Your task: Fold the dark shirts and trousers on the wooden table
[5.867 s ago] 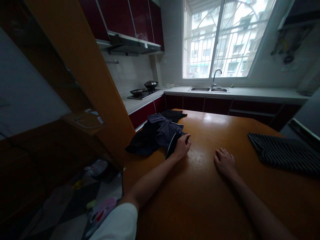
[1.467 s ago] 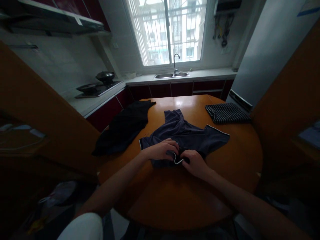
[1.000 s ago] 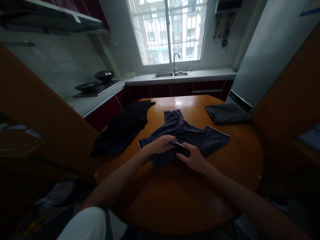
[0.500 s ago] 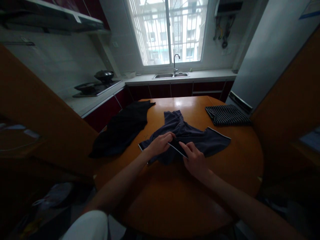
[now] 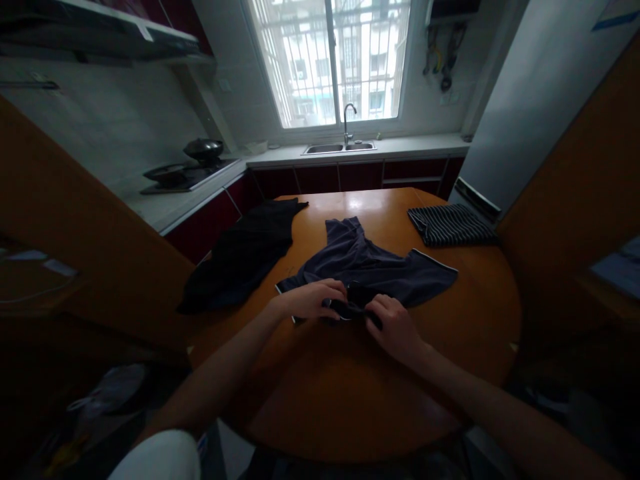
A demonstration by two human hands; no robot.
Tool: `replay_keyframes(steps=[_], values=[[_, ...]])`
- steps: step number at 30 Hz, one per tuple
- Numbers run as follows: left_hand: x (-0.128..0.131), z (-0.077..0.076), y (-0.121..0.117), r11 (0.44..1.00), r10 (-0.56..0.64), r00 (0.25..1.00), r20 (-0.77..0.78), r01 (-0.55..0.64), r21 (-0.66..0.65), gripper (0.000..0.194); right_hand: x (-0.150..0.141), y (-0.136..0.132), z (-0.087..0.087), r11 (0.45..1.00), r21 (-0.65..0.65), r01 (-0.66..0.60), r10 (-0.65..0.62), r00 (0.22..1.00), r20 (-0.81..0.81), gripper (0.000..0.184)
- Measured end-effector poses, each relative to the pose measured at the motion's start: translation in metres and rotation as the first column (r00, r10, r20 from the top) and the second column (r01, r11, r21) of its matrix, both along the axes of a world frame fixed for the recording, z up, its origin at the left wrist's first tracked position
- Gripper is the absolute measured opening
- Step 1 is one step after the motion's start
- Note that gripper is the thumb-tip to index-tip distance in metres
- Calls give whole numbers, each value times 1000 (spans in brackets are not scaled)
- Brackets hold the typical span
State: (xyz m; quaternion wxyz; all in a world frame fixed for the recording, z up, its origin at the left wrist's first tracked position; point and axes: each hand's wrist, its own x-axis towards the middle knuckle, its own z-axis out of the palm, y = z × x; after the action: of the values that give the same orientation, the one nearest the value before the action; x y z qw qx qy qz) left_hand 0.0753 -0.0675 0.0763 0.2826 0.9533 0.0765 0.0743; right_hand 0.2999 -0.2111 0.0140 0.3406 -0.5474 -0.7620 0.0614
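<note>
- Fingers [image 5: 336,288] of the left hand [image 5: 310,299], bent round a dark band [image 5: 350,310] with a white edge, pinching it.
- Same band in the right hand [image 5: 397,330] too, gripped from the other side. Some fingertips hidden in the dark cloth, so hard to tell how tight.
- Half a second ago, a white edge pulled straight between both hands. Now, a bent, bunched-up band, with the left hand a bit closer to the person.
- By the look of it, still in the middle of work on this bit, with cloth not flat yet.
- Just past the hands, a blue-grey shirt [image 5: 345,263] on the table [image 5: 320,400], joined to the band. Sleeves out to both sides with white ends, and creases in the middle.
- Off to the left, black clothes [image 5: 240,253] along the table's side, apart from the shirt.
- Off to the far right, a folded striped cloth [image 5: 453,227], not touching the shirt.
</note>
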Motion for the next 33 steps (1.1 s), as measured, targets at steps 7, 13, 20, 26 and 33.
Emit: replay_keyframes(steps=[7,13,20,26,33], values=[[9,12,-16,926,133,979,152,-177,333,26,24,4,12,997,71,36,-27,992,-122,11],[-18,-34,-53,896,405,898,169,-427,122,101,60,6,-6,993,-88,79,-88,991,-96,31],[-54,-93,-64,719,658,734,165,-678,150,101,117,6,-24,968,-185,-167,188,977,103,60],[-69,-83,-28,780,533,826,184,-564,273,37,154,35,-35,999,-42,3,10,950,312,25],[-132,-45,8,572,737,622,264,-782,246,29,188,35,-31,996,28,79,-83,912,402,32]])
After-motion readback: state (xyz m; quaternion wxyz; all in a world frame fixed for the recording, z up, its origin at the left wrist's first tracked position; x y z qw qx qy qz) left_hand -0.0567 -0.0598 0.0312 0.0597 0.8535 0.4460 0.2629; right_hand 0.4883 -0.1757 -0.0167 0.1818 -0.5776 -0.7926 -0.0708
